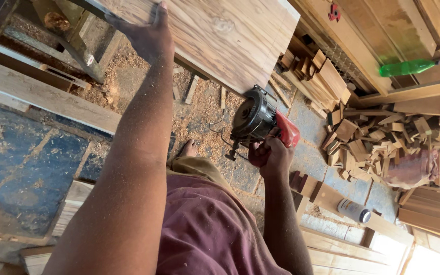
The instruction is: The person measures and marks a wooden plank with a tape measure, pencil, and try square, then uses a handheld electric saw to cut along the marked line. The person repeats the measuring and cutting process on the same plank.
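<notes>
board [215, 35]: top cut off by frame | saw [258, 119]: blade hidden behind body | left hand [146, 30]: palm unseen | bottle [407, 67]: label unreadable
</notes>
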